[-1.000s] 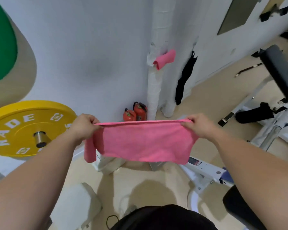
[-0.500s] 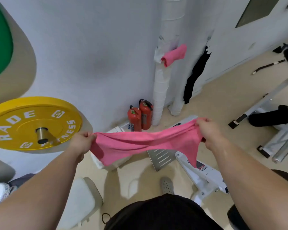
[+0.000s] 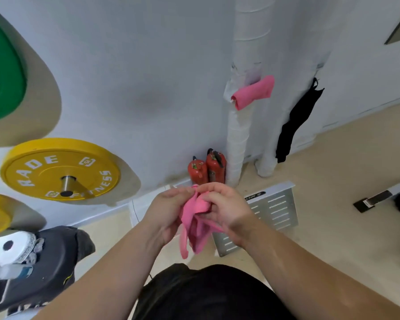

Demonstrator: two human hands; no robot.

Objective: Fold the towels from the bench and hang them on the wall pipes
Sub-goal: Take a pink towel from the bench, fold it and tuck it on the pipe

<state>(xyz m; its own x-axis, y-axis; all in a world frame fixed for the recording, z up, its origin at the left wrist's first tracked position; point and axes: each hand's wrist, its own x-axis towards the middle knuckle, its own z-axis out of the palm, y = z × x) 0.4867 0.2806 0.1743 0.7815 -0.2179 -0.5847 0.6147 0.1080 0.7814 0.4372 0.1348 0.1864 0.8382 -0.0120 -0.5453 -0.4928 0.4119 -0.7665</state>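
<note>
A pink towel (image 3: 195,229) hangs doubled over between my two hands at the centre of the view, its loose ends drooping below them. My left hand (image 3: 165,213) grips its left side and my right hand (image 3: 226,210) pinches the upper corners together, fingertips of both hands almost meeting. Another pink towel (image 3: 253,92) lies folded over a fitting on the white wrapped wall pipe (image 3: 239,135). A second wrapped pipe (image 3: 269,158) stands just to its right, with a black cloth (image 3: 297,121) hanging beside it.
Two red fire extinguishers (image 3: 207,167) stand at the foot of the pipe. Yellow weight plates (image 3: 56,169) and a green plate (image 3: 0,72) sit on the left. A perforated metal plate (image 3: 274,209) lies on the floor; a dark bag (image 3: 53,257) lies lower left.
My hands have come together from wide apart, bringing the two ends of the stretched pink towel together so it now hangs doubled. The view has shifted closer to the wall.
</note>
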